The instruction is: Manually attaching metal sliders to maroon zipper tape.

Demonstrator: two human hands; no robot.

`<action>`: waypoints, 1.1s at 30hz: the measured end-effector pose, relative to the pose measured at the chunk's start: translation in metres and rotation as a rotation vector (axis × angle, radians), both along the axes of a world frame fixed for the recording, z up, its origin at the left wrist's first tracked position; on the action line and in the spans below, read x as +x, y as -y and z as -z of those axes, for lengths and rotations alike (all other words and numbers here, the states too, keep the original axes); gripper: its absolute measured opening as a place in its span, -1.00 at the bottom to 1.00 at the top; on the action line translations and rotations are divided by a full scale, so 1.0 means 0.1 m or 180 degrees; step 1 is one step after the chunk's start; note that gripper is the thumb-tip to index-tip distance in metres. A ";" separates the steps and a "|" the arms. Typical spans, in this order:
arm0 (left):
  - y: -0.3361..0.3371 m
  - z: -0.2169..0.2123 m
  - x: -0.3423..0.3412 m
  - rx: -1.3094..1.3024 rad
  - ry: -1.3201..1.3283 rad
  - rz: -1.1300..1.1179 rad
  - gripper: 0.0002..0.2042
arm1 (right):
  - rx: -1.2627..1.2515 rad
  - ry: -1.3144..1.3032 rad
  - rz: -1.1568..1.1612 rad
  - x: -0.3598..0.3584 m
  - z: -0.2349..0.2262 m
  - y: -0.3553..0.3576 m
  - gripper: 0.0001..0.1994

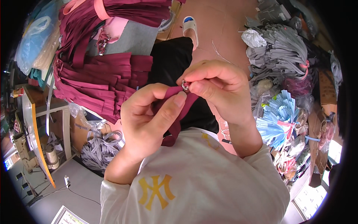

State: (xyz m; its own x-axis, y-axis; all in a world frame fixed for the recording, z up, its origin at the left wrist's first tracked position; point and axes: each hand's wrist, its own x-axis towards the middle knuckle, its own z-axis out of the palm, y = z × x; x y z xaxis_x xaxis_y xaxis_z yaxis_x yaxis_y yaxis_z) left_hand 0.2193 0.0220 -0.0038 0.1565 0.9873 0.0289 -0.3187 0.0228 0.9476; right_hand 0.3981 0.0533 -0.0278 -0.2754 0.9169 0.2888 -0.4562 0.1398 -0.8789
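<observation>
Nearest the camera, at 6 o'clock: the person's white shirt (209, 186) with a yellow emblem, its hem cut off by the lower edge. Above it, at centre, the left hand (147, 119) and right hand (218, 91) meet over a maroon fabric strap (175, 115).

Left hand: fingers curled closed, thumb (167, 110) pressed flat along the strap, pinching it against the fingers beneath. Right hand: fingers bent closed, fingertips gripping a small silver metal ring (185, 86) at the strap's upper end, at about 12 o'clock from the left thumb. The strap runs down from the ring to 6 o'clock and ends against the shirt; its middle is hidden by the left hand.

Surroundings, largest first: a heap of pleated maroon straps (97, 78) at 10 o'clock; a black garment (173, 59) behind the hands; bundles of grey straps (283, 48) at 2 o'clock; a fanned bundle of light blue straps (278, 115) at 3 o'clock; a white sandal (190, 28) on the reddish floor (223, 22) at 12 o'clock. How the ring is joined to the strap cannot be made out.
</observation>
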 end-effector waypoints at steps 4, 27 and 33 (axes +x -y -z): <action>0.00 0.01 -0.01 -0.0034 -0.0045 0.0017 -0.93 | 0.0027 0.0240 0.0042 0.00 -0.06 0.00 -0.85; -0.04 -0.01 -0.04 0.0260 -0.0639 0.0077 -0.96 | 0.0466 0.1063 0.0319 0.02 -0.14 -0.05 -0.90; 0.00 -0.03 0.02 -0.0148 -0.0188 -0.0098 -0.91 | 0.0355 0.0936 0.0418 -0.01 -0.10 -0.04 -0.91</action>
